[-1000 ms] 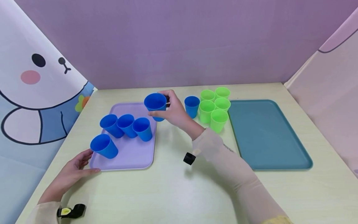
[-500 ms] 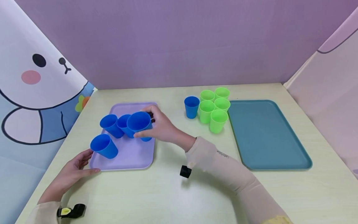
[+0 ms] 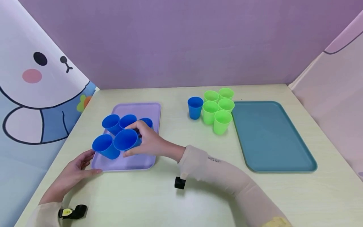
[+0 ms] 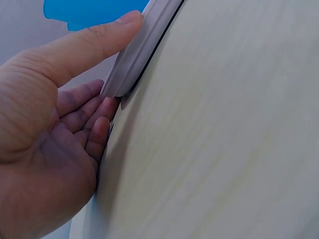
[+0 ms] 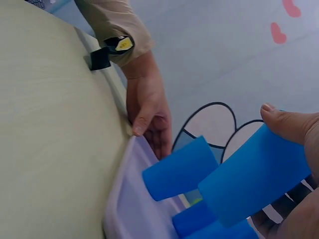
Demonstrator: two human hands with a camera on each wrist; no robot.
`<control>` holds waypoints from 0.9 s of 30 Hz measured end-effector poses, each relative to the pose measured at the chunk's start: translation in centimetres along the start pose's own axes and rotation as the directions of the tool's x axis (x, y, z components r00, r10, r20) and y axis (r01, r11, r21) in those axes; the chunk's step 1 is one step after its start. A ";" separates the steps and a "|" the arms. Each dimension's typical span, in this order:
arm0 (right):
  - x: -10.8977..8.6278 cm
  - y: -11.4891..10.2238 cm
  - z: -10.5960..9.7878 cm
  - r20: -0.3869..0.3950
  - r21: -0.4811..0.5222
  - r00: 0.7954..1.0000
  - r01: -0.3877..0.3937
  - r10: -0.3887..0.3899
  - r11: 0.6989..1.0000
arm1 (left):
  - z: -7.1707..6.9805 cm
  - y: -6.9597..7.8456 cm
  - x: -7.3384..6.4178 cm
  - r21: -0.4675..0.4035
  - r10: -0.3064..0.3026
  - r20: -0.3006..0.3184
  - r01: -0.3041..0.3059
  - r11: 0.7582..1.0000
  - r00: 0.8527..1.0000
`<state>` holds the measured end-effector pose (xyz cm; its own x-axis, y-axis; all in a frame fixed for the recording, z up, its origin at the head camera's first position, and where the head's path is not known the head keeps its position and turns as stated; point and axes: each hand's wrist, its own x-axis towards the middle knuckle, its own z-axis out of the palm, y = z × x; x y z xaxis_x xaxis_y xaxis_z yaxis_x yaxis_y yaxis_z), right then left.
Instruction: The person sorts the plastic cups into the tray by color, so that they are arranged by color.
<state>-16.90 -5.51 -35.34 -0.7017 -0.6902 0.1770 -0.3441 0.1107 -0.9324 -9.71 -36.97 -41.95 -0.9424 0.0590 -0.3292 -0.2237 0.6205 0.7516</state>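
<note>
My right hand grips a blue plastic cup by its side, thumb at the front and fingers behind, over the middle of the light purple tray. In the right wrist view, the held cup leans, its base close over the tray. Several other blue cups stand on the tray: one at the front left beside the held cup, and a row behind, partly covered by my right hand. My left hand holds the tray's front left corner; in the left wrist view the thumb presses the tray rim.
A lone blue cup stands on the table right of the purple tray, beside a cluster of several light green cups. Further right lies a teal tray. A purple backdrop rises behind the table, with printed cloth on the sides.
My right hand has carried the blue cup left and toward the front, from beyond the purple tray's right edge to over its middle. The left hand stays at the tray corner.
</note>
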 end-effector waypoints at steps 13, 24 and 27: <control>1.1 2.0 3.6 0.056 -0.124 0.995 -0.078 0.085 0.989 | 0.0 0.0 0.0 0.015 0.019 -0.009 -0.019 1.000 1.000; 1.8 3.0 4.6 0.022 -0.118 0.986 -0.164 0.167 0.979 | 0.0 -0.1 0.0 0.046 0.040 -0.018 -0.039 0.998 0.999; 1.9 3.0 4.7 0.023 -0.121 0.983 -0.175 0.179 0.977 | 0.0 -0.1 0.0 0.038 0.050 -0.019 -0.049 0.998 0.999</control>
<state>-16.34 -9.87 -39.30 -0.7374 -0.6755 -0.0005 -0.2884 0.3155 -0.9040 -9.64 -37.04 -42.06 -0.9569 0.0752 -0.2805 -0.1676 0.6458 0.7449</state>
